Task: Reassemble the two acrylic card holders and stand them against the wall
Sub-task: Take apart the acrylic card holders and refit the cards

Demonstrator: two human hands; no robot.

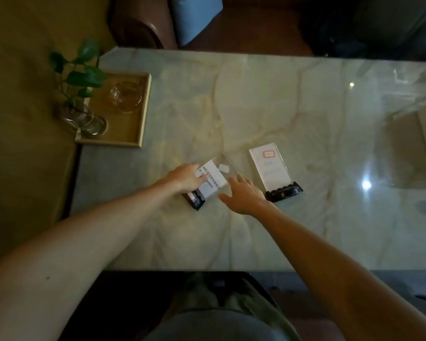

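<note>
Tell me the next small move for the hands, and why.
Probably close the right hand on the clear panel and square it over the Wi-Fi card; the left hand pins that card near its black base, and the panel sits askew.

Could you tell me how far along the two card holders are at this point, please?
Done, apparently: the right card holder has its panel seated in its black base, though it lies on the marble table. In hand: the left hand presses the Wi-Fi card holder at its base while the right hand reaches for its clear panel. Left: finishing that one and standing both against the wall.
</note>
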